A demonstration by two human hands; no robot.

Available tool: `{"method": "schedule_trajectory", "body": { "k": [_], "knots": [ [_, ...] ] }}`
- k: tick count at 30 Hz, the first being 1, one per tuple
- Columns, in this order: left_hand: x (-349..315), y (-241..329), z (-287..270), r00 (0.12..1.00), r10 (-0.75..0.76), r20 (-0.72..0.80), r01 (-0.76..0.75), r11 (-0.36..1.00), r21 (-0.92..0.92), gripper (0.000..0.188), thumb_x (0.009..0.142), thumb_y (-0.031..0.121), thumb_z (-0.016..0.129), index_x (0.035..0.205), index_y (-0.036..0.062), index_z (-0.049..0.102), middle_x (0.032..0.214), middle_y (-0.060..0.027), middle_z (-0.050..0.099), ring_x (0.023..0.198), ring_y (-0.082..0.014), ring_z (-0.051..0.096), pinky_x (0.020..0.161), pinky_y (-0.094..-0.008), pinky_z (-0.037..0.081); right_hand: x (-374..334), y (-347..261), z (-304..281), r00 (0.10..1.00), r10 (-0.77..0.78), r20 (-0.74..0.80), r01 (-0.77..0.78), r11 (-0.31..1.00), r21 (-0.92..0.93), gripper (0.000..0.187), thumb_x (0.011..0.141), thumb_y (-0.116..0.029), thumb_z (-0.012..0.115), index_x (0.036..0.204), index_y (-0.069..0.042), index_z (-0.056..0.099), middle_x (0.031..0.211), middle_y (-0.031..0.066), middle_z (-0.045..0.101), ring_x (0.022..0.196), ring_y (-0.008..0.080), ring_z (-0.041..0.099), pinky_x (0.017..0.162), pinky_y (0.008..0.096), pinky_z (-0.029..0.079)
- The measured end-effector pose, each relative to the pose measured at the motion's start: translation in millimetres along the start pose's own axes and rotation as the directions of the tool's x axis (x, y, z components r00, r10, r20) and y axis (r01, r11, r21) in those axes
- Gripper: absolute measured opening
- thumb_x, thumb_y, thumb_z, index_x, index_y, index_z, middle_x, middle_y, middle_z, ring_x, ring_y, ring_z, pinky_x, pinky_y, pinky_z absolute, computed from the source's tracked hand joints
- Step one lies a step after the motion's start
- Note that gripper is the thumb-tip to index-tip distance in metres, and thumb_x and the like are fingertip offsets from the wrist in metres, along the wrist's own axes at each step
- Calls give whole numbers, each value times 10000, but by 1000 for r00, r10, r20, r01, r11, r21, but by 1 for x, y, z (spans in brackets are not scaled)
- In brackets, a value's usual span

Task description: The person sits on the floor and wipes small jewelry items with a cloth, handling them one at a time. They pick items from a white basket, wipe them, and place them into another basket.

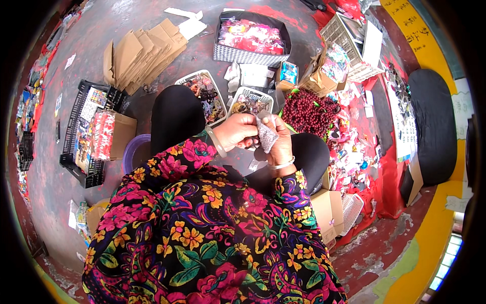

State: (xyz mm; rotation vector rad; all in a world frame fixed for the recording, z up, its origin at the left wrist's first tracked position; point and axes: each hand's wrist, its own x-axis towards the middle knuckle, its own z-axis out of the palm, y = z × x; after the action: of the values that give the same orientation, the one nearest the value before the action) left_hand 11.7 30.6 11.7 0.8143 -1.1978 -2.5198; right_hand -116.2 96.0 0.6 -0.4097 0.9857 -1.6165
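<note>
Above my lap, my right hand grips a small clear bag filled with tiny pale lilac bead-like pieces. Its thumb lies near the bag's top edge, and the other fingers are mostly behind it. My left hand is closed, with fingertips pinched at the bag's left edge. Something small and dark shows below those fingertips, too small to name. Just beyond my hands sits a white basket of small brownish and dark items. Left of it, another white basket holds many coloured hair ties or similar bands.
A patterned bin of pink packets stands ahead. Dark red bead bunches lie to the right, near an open carton. Folded cardboard, a black crate and a purple tub are at left. Loose trinkets cover red cloth.
</note>
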Motion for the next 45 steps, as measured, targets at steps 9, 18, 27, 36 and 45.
{"method": "schedule_trajectory", "body": {
  "k": [9, 18, 27, 36, 45],
  "knots": [
    [-3, -2, 9, 986, -83, 142, 94, 993, -71, 59, 854, 92, 516, 868, 37, 532, 699, -41, 553, 488, -55, 456, 422, -156, 337, 5, 3, -18, 997, 25, -79, -16, 994, 110, 104, 854, -152, 542, 862, -51, 563, 740, 32, 582, 585, 128, 553, 520, 240, 464],
    [-3, 8, -3, 999, -31, 42, 43, 939, -342, 53, 852, 70, 511, 892, 39, 525, 728, -72, 557, 502, -86, 484, 416, -157, 350, 7, -12, -6, 991, 87, -97, -51, 945, 324, 188, 876, -191, 492, 992, -49, 536, 820, 54, 570, 641, 188, 567, 520, 313, 487],
    [-1, -2, 3, 989, -88, 116, 116, 959, -258, 117, 826, 60, 515, 931, 24, 550, 746, -65, 565, 554, -110, 509, 416, -186, 354, -7, -2, -1, 996, -83, -14, 79, 977, -196, 121, 859, -175, 550, 853, -58, 579, 687, -4, 560, 551, 86, 526, 433, 208, 429],
    [3, -6, -7, 1000, -25, 14, 28, 894, -448, 65, 866, 114, 499, 882, 51, 510, 829, -87, 570, 751, -168, 572, 593, -228, 452, 10, -7, -23, 959, 141, -248, -82, 969, 233, 284, 899, -317, 455, 784, -72, 543, 712, 47, 577, 621, 178, 548, 570, 299, 454],
    [20, -17, -23, 953, 207, -220, -301, 692, -656, 146, 893, 145, 436, 963, 46, 517, 1003, -139, 583, 949, -243, 558, 867, -345, 415, -1, 3, -3, 986, -168, -9, 161, 961, -226, 181, 847, -146, 562, 1011, -74, 589, 832, 33, 599, 763, 103, 557, 678, 217, 469]
  ]
}}
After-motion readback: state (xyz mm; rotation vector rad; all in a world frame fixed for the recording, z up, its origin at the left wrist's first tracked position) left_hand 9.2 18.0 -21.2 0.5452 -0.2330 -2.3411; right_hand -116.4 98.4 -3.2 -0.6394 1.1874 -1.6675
